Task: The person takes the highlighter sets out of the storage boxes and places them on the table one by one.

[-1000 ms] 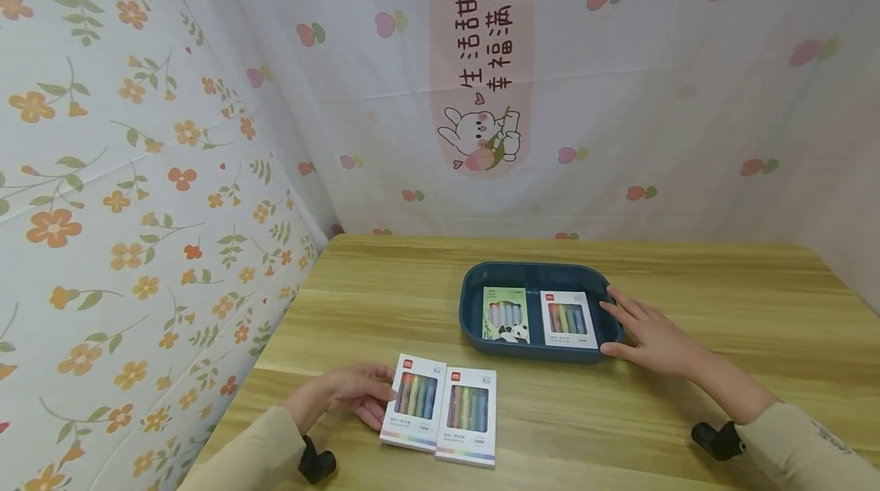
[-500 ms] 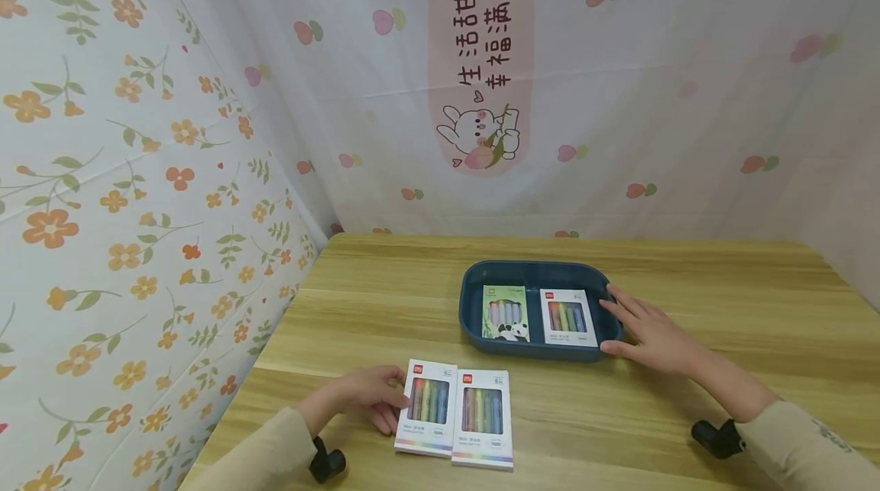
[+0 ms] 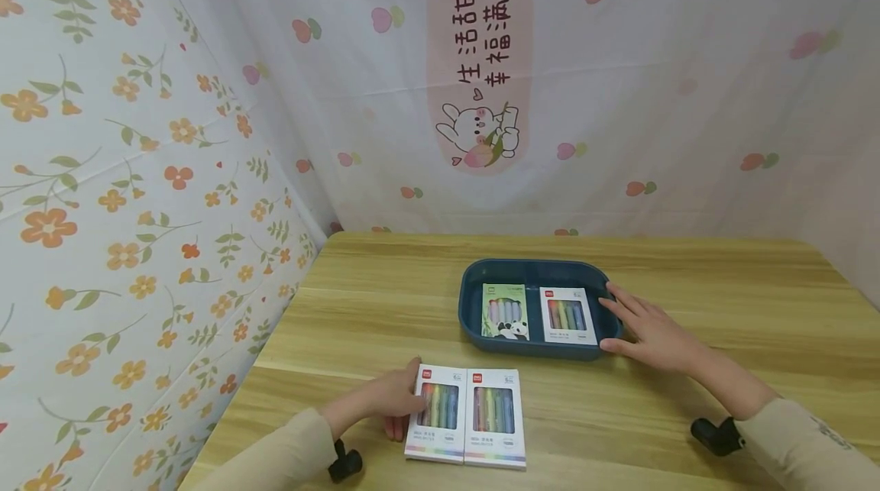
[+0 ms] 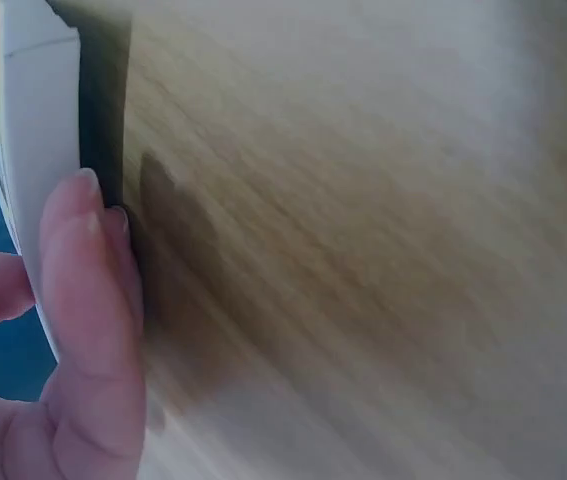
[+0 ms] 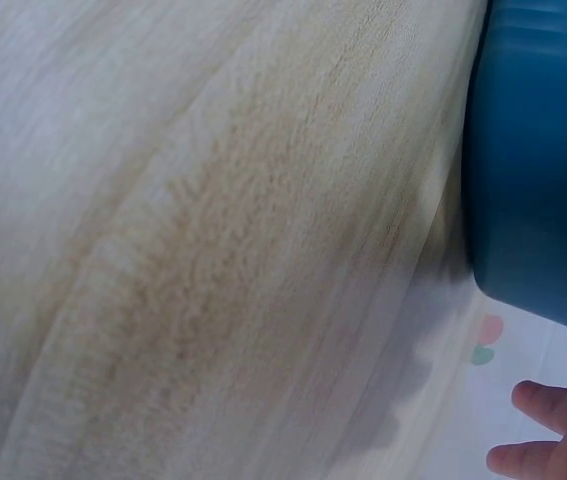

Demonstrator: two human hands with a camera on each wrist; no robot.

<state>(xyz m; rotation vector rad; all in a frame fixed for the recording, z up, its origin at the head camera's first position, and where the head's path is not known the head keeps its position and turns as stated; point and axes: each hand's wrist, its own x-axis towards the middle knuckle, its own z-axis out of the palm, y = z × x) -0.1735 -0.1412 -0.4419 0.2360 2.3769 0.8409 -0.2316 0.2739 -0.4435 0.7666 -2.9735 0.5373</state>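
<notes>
The left hand (image 3: 395,397) grips the left white box (image 3: 438,408) by its left long edge. The thumb lies on the printed front face; the fingers are bent against the edge and underside. The left white box is directly to the right of the palm, printed face up, with its rainbow band toward the person. Whether its underside rests fully on the wooden table (image 3: 385,292) cannot be determined.

The right white box (image 3: 493,415) is positioned alongside, on the side away from the left hand, with the adjacent long edges meeting. No finger contacts it.

The right hand (image 3: 656,338) is spread, fingers extended, and rests against the right end of the blue tray (image 3: 536,349); it holds no box. The blue tray is beyond the two boxes, farther from the person. A divider splits it into two compartments: the left contains a green panda box (image 3: 505,311), the right a third white box (image 3: 568,316), both facing up.
</notes>
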